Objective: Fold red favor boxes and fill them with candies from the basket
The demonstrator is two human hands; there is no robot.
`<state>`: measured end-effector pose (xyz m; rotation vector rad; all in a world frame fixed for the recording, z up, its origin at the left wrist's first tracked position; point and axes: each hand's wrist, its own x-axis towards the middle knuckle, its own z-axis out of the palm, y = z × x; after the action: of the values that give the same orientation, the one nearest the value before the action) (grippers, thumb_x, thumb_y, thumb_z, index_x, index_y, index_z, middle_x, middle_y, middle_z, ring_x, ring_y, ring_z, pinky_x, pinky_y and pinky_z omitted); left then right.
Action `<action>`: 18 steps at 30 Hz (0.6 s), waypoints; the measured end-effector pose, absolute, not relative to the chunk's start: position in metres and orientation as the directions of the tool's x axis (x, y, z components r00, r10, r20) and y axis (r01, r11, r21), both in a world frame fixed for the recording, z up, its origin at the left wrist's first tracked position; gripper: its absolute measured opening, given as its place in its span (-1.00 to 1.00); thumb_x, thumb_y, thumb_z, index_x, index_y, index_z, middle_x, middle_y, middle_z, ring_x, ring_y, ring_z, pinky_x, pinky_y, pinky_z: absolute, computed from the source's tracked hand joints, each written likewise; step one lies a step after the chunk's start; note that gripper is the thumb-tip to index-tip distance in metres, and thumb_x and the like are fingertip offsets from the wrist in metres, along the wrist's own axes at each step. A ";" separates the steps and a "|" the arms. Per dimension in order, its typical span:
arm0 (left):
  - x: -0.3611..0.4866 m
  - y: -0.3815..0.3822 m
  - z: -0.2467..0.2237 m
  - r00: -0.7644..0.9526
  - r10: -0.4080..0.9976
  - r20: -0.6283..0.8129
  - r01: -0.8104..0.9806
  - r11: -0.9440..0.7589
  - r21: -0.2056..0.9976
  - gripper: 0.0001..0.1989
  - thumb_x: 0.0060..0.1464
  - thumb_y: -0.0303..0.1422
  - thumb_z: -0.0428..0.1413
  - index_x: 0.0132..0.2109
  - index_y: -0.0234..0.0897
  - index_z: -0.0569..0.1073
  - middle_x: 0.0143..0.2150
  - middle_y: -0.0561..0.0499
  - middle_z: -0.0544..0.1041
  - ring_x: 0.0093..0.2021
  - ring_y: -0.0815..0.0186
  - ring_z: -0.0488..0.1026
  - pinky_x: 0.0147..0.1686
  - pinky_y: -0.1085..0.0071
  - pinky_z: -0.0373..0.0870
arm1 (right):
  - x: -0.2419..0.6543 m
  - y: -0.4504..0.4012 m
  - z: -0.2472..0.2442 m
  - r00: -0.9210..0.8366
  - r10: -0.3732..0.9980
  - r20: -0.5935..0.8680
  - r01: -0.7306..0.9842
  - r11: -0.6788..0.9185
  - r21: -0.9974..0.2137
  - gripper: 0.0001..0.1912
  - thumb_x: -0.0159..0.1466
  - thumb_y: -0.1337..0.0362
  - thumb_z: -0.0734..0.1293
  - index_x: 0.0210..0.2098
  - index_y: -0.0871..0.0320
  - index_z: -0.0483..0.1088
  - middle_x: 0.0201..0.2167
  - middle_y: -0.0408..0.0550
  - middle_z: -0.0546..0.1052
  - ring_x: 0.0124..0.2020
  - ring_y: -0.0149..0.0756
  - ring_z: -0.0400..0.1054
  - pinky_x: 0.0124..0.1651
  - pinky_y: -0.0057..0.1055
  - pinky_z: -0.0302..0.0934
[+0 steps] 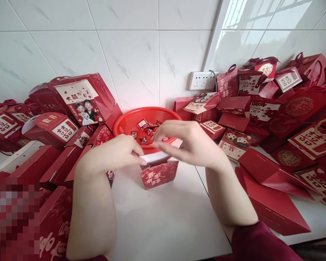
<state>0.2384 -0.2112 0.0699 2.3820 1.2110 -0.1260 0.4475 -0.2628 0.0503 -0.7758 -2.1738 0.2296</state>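
Note:
A small red box (160, 175) with white characters stands upright on the white table, its top open and the pale inside of a flap showing. My left hand (125, 152) pinches the left top edge of this box between thumb and fingers. Above the box's right side is my right hand (183, 143), its fingers apart and pointing left, with nothing seen in them. Just behind both hands sits a red plastic basket (125, 121) with several small red wrapped candies (142, 124) in it.
Red gift boxes (65, 129) are piled on the left. More red boxes and bags (263, 108) crowd the right side, with unfolded red boxes (277, 203) nearer the front. A white power strip (202, 80) is on the tiled wall behind.

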 end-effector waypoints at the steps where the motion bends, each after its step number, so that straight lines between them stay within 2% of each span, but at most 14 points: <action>1: 0.243 -0.217 0.070 0.617 0.729 -0.297 0.781 -0.521 0.344 -0.70 -0.05 -0.24 0.11 -0.63 -0.27 0.30 -0.65 0.11 0.11 -0.61 0.45 -0.01 -0.59 0.40 -0.14 | 0.453 -0.255 0.050 -0.408 0.640 0.652 0.500 0.754 -0.427 -0.78 0.37 0.23 0.22 -0.32 0.20 0.42 -0.31 -0.05 0.53 -0.29 -0.33 0.37 -0.20 -0.42 0.21; 3: 0.254 -0.230 0.070 0.647 0.687 -0.330 0.761 -0.555 0.336 -0.73 -0.08 -0.30 0.10 -0.65 -0.27 0.31 -0.67 0.10 0.13 -0.65 0.46 -0.01 -0.60 0.36 -0.18 | 0.466 -0.231 0.049 -0.271 0.716 0.643 0.586 0.653 -0.480 -0.74 0.37 0.19 0.21 -0.31 0.21 0.43 -0.34 -0.06 0.53 -0.33 -0.34 0.37 -0.23 -0.43 0.20; 5: 0.263 -0.244 0.069 0.688 0.628 -0.364 0.725 -0.590 0.355 -0.77 -0.08 -0.30 0.09 -0.62 -0.26 0.38 -0.67 0.09 0.24 -0.67 0.45 0.09 -0.62 0.36 -0.13 | 0.478 -0.198 0.051 -0.191 0.812 0.551 0.690 0.510 -0.513 -0.74 0.35 0.17 0.21 -0.25 0.21 0.44 -0.30 -0.05 0.54 -0.30 -0.32 0.38 -0.22 -0.41 0.21; 7: 0.268 -0.255 0.067 0.729 0.577 -0.368 0.684 -0.631 0.365 -0.78 -0.06 -0.30 0.07 -0.59 -0.26 0.39 -0.67 0.09 0.30 -0.69 0.44 0.13 -0.64 0.37 -0.07 | 0.484 -0.158 0.051 -0.188 0.927 0.324 0.808 0.333 -0.485 -0.74 0.33 0.20 0.22 -0.13 0.21 0.45 -0.18 0.00 0.55 -0.22 -0.29 0.40 -0.17 -0.40 0.23; 8: 0.269 -0.259 0.067 0.743 0.568 -0.354 0.669 -0.652 0.358 -0.77 -0.05 -0.31 0.07 -0.59 -0.27 0.37 -0.68 0.09 0.30 -0.70 0.44 0.12 -0.65 0.37 -0.06 | 0.484 -0.138 0.049 -0.203 0.963 0.176 0.868 0.260 -0.423 -0.71 0.35 0.22 0.19 -0.05 0.21 0.43 -0.09 0.02 0.53 -0.15 -0.28 0.39 -0.11 -0.40 0.23; 10: 0.269 -0.263 0.067 0.751 0.583 -0.309 0.659 -0.682 0.318 -0.76 -0.03 -0.34 0.05 -0.60 -0.29 0.31 -0.70 0.09 0.26 -0.71 0.45 0.09 -0.66 0.37 -0.07 | 0.479 -0.102 0.043 -0.217 0.976 0.032 0.902 0.213 -0.375 -0.73 0.34 0.29 0.23 -0.05 0.24 0.46 -0.07 0.07 0.53 -0.11 -0.22 0.40 -0.08 -0.39 0.24; 12: 0.267 -0.264 0.066 0.743 0.612 -0.271 0.669 -0.694 0.267 -0.77 -0.04 -0.36 0.05 -0.61 -0.29 0.29 -0.69 0.07 0.26 -0.70 0.43 0.09 -0.66 0.36 -0.07 | 0.470 -0.071 0.031 -0.244 0.963 -0.113 0.925 0.196 -0.327 -0.81 0.31 0.33 0.28 -0.14 0.23 0.50 -0.10 0.06 0.54 -0.11 -0.20 0.41 -0.05 -0.35 0.26; 15: 0.266 -0.263 0.064 0.737 0.635 -0.232 0.676 -0.702 0.226 -0.82 -0.06 -0.42 0.05 -0.58 -0.29 0.31 -0.64 0.03 0.32 -0.66 0.40 0.13 -0.63 0.36 -0.03 | 0.457 -0.041 0.011 -0.253 0.909 -0.330 0.953 0.174 -0.249 -0.81 0.32 0.25 0.33 -0.13 0.23 0.46 -0.12 0.01 0.51 -0.13 -0.24 0.42 -0.05 -0.23 0.33; 18: 0.265 -0.262 0.061 0.752 0.629 -0.198 0.659 -0.717 0.226 -0.83 -0.04 -0.43 0.05 -0.56 -0.28 0.29 -0.60 0.02 0.35 -0.63 0.40 0.13 -0.62 0.37 -0.04 | 0.455 -0.026 -0.007 -0.213 0.855 -0.472 0.972 0.138 -0.189 -0.75 0.35 0.20 0.30 -0.06 0.23 0.41 -0.10 0.00 0.48 -0.16 -0.28 0.42 -0.11 -0.23 0.38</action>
<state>0.2649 -0.2619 0.0611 2.6695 1.0041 -0.1546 0.4552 -0.0260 -0.0075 -2.1030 -2.5447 0.7919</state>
